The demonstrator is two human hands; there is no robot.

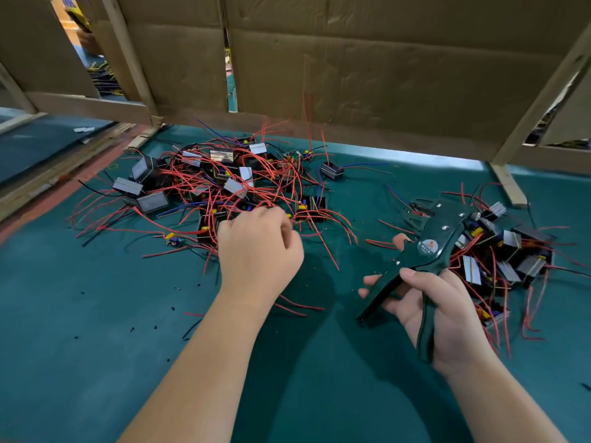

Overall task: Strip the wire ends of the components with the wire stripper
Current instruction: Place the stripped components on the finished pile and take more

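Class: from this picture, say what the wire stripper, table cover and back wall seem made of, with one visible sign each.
Wire stripper: likely painted metal, dark green; silver rivets, slight sheen. Table cover: perhaps felt or rubber mat; matt teal surface. Back wall: cardboard; dull brown, creased, torn edges.

Green table [96, 314] carries two heaps of components [217, 183].
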